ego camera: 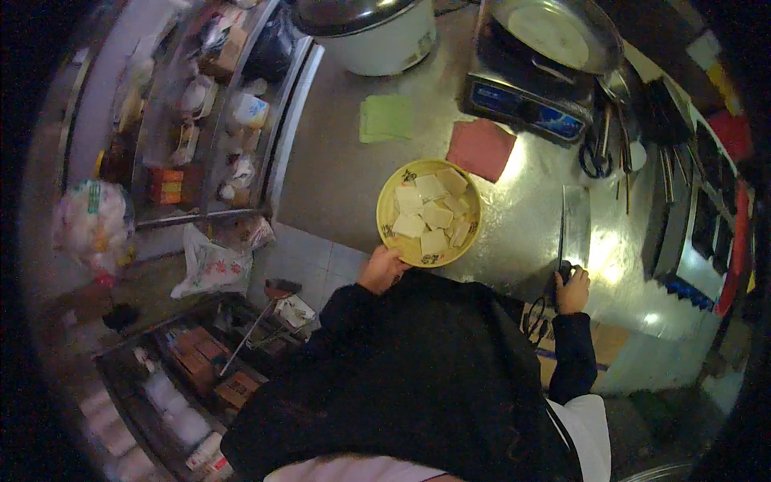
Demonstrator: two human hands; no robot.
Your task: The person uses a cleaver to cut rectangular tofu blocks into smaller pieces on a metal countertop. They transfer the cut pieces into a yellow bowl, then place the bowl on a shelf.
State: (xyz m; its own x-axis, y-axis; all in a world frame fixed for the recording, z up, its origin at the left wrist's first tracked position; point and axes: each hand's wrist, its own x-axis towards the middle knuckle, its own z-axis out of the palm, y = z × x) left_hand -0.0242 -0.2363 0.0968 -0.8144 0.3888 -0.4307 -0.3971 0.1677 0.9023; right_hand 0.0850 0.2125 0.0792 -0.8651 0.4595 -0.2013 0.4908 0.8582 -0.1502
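Note:
My left hand (383, 269) grips the near rim of a round yellow bowl (387, 191) with dark printed marks. Several flat, pale, square-cut slices that look like tofu (437, 214) lie in it, overlapping. To the right, my right hand (572, 290) is closed around the dark handle of a kitchen knife (576, 220). Its broad blade points away from me, over the steel worktop (518, 241). Beyond the bowl, a red folded cloth (482, 149) lies close to its far rim. A green folded cloth (385, 118) lies farther back.
A large lidded pot (379, 45) stands at the back. Right of it, a wide pan (551, 36) sits on a dark cooker (524, 108). Black-handled scissors (596, 161) and other utensils lie at the right. Loaded shelves (205, 120) line the left, beyond the worktop's edge.

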